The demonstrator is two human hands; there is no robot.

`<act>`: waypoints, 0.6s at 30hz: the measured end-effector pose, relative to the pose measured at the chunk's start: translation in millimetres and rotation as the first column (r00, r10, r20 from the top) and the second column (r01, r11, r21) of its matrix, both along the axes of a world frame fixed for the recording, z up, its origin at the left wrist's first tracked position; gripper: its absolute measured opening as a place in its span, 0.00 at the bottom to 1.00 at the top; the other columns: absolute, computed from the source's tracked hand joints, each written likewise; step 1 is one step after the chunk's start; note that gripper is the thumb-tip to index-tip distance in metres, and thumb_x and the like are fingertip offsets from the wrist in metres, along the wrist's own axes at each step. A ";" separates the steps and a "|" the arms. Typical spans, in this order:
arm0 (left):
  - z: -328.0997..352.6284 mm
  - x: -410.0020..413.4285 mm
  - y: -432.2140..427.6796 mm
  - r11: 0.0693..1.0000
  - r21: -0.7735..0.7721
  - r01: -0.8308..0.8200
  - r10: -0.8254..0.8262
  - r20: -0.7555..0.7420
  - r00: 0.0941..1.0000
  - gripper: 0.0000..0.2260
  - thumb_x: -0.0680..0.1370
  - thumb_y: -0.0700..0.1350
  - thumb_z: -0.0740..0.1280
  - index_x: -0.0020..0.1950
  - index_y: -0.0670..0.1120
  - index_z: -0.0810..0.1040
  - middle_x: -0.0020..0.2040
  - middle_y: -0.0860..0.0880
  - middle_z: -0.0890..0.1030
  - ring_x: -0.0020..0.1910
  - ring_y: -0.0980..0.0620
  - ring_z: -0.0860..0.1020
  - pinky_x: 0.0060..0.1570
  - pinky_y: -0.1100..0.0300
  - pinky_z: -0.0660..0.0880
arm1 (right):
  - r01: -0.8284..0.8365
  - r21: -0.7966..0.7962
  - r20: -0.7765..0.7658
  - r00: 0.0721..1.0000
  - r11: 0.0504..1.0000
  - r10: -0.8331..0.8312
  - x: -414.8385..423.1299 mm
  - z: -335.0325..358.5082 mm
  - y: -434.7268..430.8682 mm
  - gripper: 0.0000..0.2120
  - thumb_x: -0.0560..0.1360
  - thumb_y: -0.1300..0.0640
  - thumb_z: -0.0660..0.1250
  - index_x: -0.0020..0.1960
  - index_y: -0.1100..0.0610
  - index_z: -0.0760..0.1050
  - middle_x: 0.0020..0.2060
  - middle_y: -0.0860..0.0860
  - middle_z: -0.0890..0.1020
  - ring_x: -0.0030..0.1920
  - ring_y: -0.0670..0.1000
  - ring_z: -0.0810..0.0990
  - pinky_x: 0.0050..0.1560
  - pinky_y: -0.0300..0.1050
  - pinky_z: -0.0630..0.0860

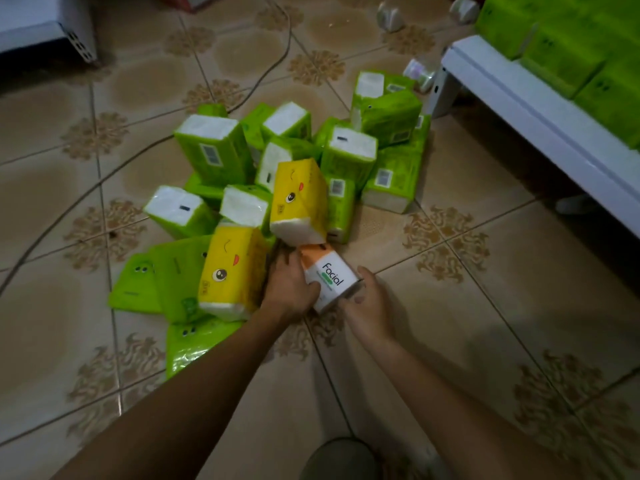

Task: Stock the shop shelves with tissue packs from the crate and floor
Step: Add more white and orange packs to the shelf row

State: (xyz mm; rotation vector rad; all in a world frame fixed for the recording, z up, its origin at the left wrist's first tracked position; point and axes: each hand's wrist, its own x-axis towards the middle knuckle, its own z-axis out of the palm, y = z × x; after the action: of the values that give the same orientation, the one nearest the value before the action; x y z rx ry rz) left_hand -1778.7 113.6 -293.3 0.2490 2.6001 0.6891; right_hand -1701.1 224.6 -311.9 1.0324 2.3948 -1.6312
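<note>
A white and orange tissue pack marked "Facial" (329,278) lies at the near edge of a heap of packs on the tiled floor. My left hand (289,289) grips its left side and my right hand (369,299) grips its right end. Two yellow packs with a cartoon face sit beside it, one (232,271) to the left and one (299,199) just behind, leaning on the pile. Several green tissue packs (214,150) are piled behind and around them. A white shelf (540,109) at the right holds more green packs (568,50).
A thin cable (104,181) runs across the floor to the left of the heap. A white unit (45,26) stands at the top left. Small wrapped items (420,72) lie near the shelf's foot. A foot (339,459) shows at the bottom edge.
</note>
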 end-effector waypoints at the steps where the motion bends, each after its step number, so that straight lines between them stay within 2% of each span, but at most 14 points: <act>1: -0.1 -0.3 0.4 1.000 -0.009 0.017 -0.017 0.008 1.000 0.29 0.70 0.49 0.64 0.68 0.38 0.65 0.68 0.38 0.64 0.68 0.40 0.62 0.66 0.55 0.59 | 0.009 0.003 0.011 1.000 1.000 -0.009 2.1 0.8 0.7 0.28 0.67 0.61 0.70 0.66 0.51 0.69 0.55 0.56 0.77 0.53 0.58 0.78 0.52 0.57 0.77; 3: -1.9 -1.9 0.4 0.998 -0.012 0.065 -0.064 0.017 0.998 0.30 0.69 0.49 0.65 0.69 0.40 0.65 0.69 0.38 0.63 0.69 0.40 0.62 0.67 0.55 0.59 | -0.002 -0.023 0.026 1.000 1.000 0.003 5.8 1.4 6.0 0.29 0.69 0.63 0.69 0.69 0.51 0.67 0.57 0.54 0.76 0.53 0.54 0.77 0.53 0.55 0.77; 5: -4.2 -5.4 -2.0 0.996 0.003 0.088 -0.088 0.028 0.996 0.33 0.65 0.51 0.62 0.68 0.41 0.66 0.68 0.39 0.64 0.68 0.40 0.63 0.68 0.55 0.60 | -0.037 -0.102 0.033 0.999 0.994 0.041 8.0 1.8 9.3 0.30 0.70 0.65 0.67 0.70 0.50 0.65 0.56 0.51 0.75 0.50 0.49 0.76 0.49 0.44 0.76; 7: -2.2 -9.6 -1.3 0.998 0.030 0.056 -0.057 0.043 0.997 0.26 0.68 0.46 0.66 0.65 0.39 0.69 0.66 0.39 0.66 0.67 0.41 0.65 0.66 0.57 0.61 | -0.047 -0.192 0.027 0.998 0.980 0.054 7.8 0.1 9.2 0.31 0.71 0.67 0.67 0.70 0.50 0.64 0.54 0.49 0.76 0.44 0.42 0.76 0.41 0.33 0.73; 8: -1.2 -11.0 -0.1 0.999 0.038 0.037 -0.039 0.051 0.998 0.24 0.69 0.43 0.67 0.64 0.39 0.70 0.65 0.39 0.68 0.66 0.41 0.66 0.65 0.57 0.62 | -0.037 -0.229 0.022 0.999 0.973 0.043 7.3 -1.7 8.3 0.32 0.71 0.68 0.67 0.71 0.50 0.64 0.55 0.50 0.77 0.44 0.41 0.76 0.40 0.32 0.73; 9: 0.5 -11.8 1.3 0.999 0.041 0.028 -0.030 0.057 0.998 0.23 0.70 0.43 0.67 0.64 0.39 0.70 0.65 0.38 0.68 0.65 0.41 0.67 0.64 0.57 0.63 | -0.023 -0.256 0.017 0.999 0.966 0.028 6.5 -3.5 6.7 0.32 0.70 0.69 0.67 0.71 0.50 0.64 0.55 0.52 0.78 0.46 0.43 0.78 0.41 0.33 0.73; 12: 2.1 -10.0 2.6 0.998 -0.010 0.056 -0.056 0.055 0.997 0.35 0.62 0.54 0.60 0.67 0.40 0.67 0.65 0.39 0.69 0.66 0.41 0.65 0.66 0.56 0.61 | 0.013 -0.294 -0.018 1.000 0.956 -0.019 8.4 -9.3 3.4 0.32 0.69 0.71 0.67 0.65 0.46 0.66 0.58 0.53 0.78 0.56 0.51 0.78 0.47 0.42 0.77; 14: 3.5 -7.4 3.3 0.996 -0.029 0.080 -0.078 0.050 0.996 0.35 0.61 0.55 0.61 0.66 0.42 0.67 0.64 0.39 0.70 0.64 0.40 0.67 0.64 0.54 0.64 | 0.044 -0.298 -0.044 0.997 0.954 -0.060 10.6 -9.1 6.2 0.32 0.68 0.73 0.66 0.66 0.48 0.66 0.60 0.54 0.77 0.58 0.52 0.77 0.50 0.47 0.78; 16: 5.0 -5.2 7.2 0.991 -0.019 0.136 -0.136 0.014 0.991 0.34 0.63 0.55 0.68 0.67 0.45 0.66 0.64 0.41 0.70 0.62 0.41 0.69 0.62 0.53 0.66 | 0.066 -0.265 -0.078 0.993 0.962 -0.089 12.5 -7.0 12.4 0.33 0.69 0.72 0.68 0.70 0.53 0.64 0.61 0.53 0.75 0.59 0.51 0.76 0.53 0.48 0.78; 18: 6.7 -2.5 12.4 0.972 -0.028 0.233 -0.235 -0.063 0.970 0.38 0.60 0.58 0.68 0.69 0.49 0.65 0.64 0.44 0.70 0.62 0.42 0.68 0.61 0.53 0.66 | 0.089 -0.265 -0.108 0.987 0.960 -0.121 14.1 -6.0 17.8 0.35 0.69 0.71 0.70 0.71 0.56 0.63 0.61 0.52 0.73 0.57 0.49 0.75 0.50 0.43 0.77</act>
State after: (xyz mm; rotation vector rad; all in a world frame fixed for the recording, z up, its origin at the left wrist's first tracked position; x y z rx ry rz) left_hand -1781.2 126.0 -286.6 0.5710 2.5814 0.5794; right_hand -1687.0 242.4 -317.9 1.0549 2.1479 -2.0344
